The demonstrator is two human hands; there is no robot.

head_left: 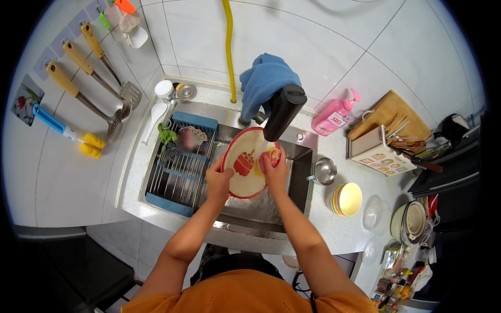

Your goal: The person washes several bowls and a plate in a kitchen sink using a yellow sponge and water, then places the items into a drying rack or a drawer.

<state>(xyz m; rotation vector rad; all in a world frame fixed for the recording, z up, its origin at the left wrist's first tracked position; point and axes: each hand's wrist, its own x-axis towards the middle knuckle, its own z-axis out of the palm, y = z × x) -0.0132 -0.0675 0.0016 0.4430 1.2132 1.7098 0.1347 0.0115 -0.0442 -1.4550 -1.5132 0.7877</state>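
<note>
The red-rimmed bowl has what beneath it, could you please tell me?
Beneath the red-rimmed bowl is the metal sink, whose floor shows past the near rim. Anything directly below is hidden by the bowl.

Left grip [219,178] pinches; right grip [276,169] seems curled.

The dish [239,183] is above the sink [249,215], between left hand [219,180] and right hand [276,171]. On the sink's left lies the rack [196,121]; behind the dish is the tap [284,113]. At the sink's right stand bowls [348,200], the cup [325,171] behind them.
</note>
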